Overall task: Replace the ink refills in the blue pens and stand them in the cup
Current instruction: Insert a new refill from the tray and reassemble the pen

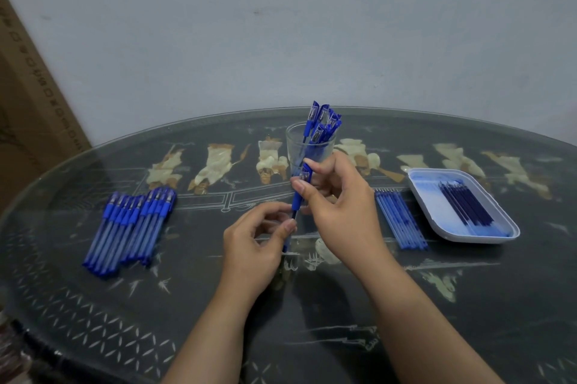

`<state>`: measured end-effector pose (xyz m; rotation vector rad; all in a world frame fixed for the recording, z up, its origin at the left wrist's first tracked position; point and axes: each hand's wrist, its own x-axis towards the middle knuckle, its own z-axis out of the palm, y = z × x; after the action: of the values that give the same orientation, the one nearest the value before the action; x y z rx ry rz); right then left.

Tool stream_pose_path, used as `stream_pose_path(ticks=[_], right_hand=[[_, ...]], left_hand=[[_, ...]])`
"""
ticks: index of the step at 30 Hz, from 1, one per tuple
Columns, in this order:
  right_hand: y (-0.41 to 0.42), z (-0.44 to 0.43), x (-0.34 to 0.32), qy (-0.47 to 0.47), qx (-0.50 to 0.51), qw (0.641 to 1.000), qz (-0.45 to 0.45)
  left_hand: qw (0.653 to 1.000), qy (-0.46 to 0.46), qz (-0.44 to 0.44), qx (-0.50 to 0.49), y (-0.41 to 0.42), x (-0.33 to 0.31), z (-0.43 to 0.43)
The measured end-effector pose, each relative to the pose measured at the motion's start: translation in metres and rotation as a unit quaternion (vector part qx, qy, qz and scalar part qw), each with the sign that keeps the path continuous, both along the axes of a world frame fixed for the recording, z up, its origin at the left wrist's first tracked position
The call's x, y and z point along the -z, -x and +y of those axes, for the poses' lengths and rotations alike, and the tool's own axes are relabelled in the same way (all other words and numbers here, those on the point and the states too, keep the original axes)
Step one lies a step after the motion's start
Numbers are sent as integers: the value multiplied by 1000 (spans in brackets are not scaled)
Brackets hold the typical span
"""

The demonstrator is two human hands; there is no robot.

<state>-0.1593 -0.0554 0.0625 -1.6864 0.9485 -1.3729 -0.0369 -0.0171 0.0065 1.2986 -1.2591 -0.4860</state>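
I hold one blue pen (296, 199) nearly upright over the table's middle. My right hand (337, 205) grips its capped upper part, thumb and forefinger around the cap. My left hand (259, 240) pinches the pen's lower barrel. Just behind stands a clear glass cup (295, 146) with several blue pens (323, 124) standing in it, caps up. A row of several capped blue pens (131, 227) lies on the left. Several pale blue refills (401, 219) lie in a row right of my hands. A white tray (499, 229) farther right holds several dark refills (466, 204).
The oval table (343, 336) is dark with pale inlaid figures under a glass top. A grey wall rises right behind it. A brown cardboard box (28, 108) leans at the far left.
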Motion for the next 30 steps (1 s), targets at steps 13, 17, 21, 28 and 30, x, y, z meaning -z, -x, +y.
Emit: stream_pose_path(ticks=[13, 17, 21, 28, 30], right_hand=[[-1, -1, 3, -4, 4, 1000, 9], [3, -6, -8, -7, 1, 999, -37], [15, -23, -37, 41, 70, 989, -127], [5, -57, -64, 170, 181, 962, -111], [-2, -64, -58, 170, 188, 964, -86]], left_hand=[[1000, 5, 17, -4, -3, 3, -4], [999, -3, 44, -8, -4, -2, -5], [984, -91, -136, -72, -24, 1, -4], [863, -316, -376, -117, -40, 8, 0], [863, -315, -378, -117, -38, 7, 0]])
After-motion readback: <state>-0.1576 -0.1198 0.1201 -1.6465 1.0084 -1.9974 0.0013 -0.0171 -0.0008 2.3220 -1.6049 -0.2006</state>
